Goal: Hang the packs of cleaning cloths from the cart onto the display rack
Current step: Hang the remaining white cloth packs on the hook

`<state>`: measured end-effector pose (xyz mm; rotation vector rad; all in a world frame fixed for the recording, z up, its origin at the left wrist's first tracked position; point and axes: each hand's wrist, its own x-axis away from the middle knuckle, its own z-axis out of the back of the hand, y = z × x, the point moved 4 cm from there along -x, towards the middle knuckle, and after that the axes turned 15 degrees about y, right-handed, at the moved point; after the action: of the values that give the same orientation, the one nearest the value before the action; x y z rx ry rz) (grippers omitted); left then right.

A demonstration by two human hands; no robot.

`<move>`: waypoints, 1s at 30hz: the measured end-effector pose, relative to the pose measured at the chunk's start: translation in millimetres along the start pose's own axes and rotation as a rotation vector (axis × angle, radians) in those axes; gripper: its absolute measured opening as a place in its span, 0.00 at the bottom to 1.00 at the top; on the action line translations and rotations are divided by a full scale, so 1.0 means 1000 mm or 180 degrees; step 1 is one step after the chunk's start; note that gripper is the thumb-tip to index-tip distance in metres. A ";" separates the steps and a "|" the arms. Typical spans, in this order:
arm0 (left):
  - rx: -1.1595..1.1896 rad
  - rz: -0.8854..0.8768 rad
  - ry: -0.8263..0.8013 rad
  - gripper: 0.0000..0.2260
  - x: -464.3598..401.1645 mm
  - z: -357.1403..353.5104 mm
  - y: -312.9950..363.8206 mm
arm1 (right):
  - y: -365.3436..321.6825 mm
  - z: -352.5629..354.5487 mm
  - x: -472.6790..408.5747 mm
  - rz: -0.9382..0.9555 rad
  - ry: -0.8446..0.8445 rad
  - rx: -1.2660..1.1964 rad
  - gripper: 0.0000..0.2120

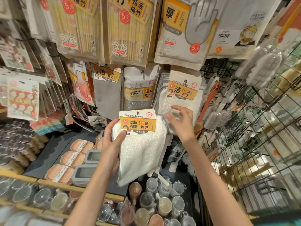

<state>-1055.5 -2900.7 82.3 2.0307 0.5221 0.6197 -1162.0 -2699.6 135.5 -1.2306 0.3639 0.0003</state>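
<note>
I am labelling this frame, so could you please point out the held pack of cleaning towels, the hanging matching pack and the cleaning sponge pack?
held pack [143,147]: head view, white cloth
hanging pack [182,92]: head view, orange label
cleaning sponge pack [138,93]: head view, label

My feed is evenly lit by soft shop light that seems to come from above; I see no hard shadows, only a dim patch under the hanging goods around the dark shelf [53,149]. The centre is sharpest: I can read the print on the towel pack [138,123] card. The right hand [180,123] is slightly smeared at the fingertips. Towards the edges the picture softens and bends: the wire rack [254,128] leans in curved lines, the far left packets are streaked with blur, and the glass cups [154,201] along the bottom look hazy, with faint glints. Glossy bags [127,30] overhead carry a mild sheen.
</note>
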 end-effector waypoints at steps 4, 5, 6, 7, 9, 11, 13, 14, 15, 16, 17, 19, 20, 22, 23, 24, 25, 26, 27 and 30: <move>-0.0019 0.0072 -0.0018 0.18 0.003 0.004 0.000 | 0.005 -0.018 0.021 -0.0072 -0.0449 -0.0030 0.20; -0.0023 0.0062 -0.0023 0.18 0.003 0.005 -0.001 | 0.007 -0.022 0.024 -0.0082 -0.0550 0.0012 0.21; -0.0020 0.0052 -0.0024 0.19 0.003 0.005 -0.001 | 0.007 -0.025 0.027 -0.0098 -0.0640 0.0051 0.23; -0.0007 0.0056 -0.0014 0.20 0.003 0.006 -0.001 | 0.007 -0.027 0.030 -0.0117 -0.0698 0.0065 0.24; 0.0022 0.0074 0.0017 0.22 0.004 0.007 -0.002 | 0.006 -0.030 0.033 -0.0095 -0.0718 0.0041 0.24; 0.0006 0.0037 0.0043 0.23 0.004 0.007 -0.004 | 0.007 -0.030 0.036 -0.0040 -0.0711 0.0037 0.25; 0.0002 -0.0006 0.0088 0.24 0.004 0.008 -0.005 | 0.007 -0.030 0.039 -0.0004 -0.0728 0.0024 0.25; 0.0008 -0.0011 0.0115 0.25 0.003 0.008 -0.007 | 0.007 -0.030 0.040 0.0010 -0.0721 0.0024 0.24; 0.0017 -0.0009 0.0140 0.25 0.003 0.009 -0.008 | 0.008 -0.030 0.040 0.0009 -0.0702 0.0013 0.24; 0.0029 -0.0007 0.0167 0.26 0.002 0.010 -0.009 | 0.009 -0.030 0.041 -0.0018 -0.0668 -0.0006 0.24; 0.0041 -0.0012 0.0190 0.26 0.002 0.010 -0.009 | 0.010 -0.029 0.041 -0.0082 -0.0622 -0.0076 0.23; 0.0031 -0.0034 0.0247 0.27 0.002 0.011 -0.010 | 0.012 -0.028 0.039 -0.0358 -0.0519 -0.0378 0.20; 0.0014 -0.0052 0.0281 0.27 0.001 0.012 -0.010 | 0.013 -0.029 0.039 -0.0533 -0.0493 -0.0546 0.17; 0.0004 -0.0075 0.0331 0.28 -0.001 0.013 -0.011 | 0.015 -0.030 0.038 -0.0729 -0.0433 -0.0650 0.14; -0.0006 -0.0077 0.0349 0.28 -0.001 0.014 -0.012 | 0.016 -0.031 0.038 -0.0758 -0.0428 -0.0640 0.14; -0.0016 -0.0077 0.0361 0.28 -0.002 0.014 -0.013 | 0.016 -0.032 0.039 -0.0770 -0.0446 -0.0648 0.14; -0.0026 -0.0089 0.0367 0.27 -0.003 0.014 -0.013 | 0.016 -0.033 0.040 -0.0754 -0.0463 -0.0672 0.16; -0.0036 -0.0103 0.0360 0.27 -0.003 0.014 -0.013 | 0.015 -0.034 0.041 -0.0682 -0.0459 -0.0675 0.17; -0.0039 -0.0108 0.0344 0.27 -0.004 0.013 -0.013 | 0.014 -0.034 0.042 -0.0533 -0.0417 -0.0606 0.18; 0.0033 -0.0057 0.0322 0.27 -0.006 0.012 -0.013 | 0.009 -0.032 0.042 -0.0005 -0.0214 -0.0210 0.21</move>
<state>-1054.2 -2905.6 64.6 2.0100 0.6035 0.7129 -1132.5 -2734.2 106.1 -1.2927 0.3063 0.0526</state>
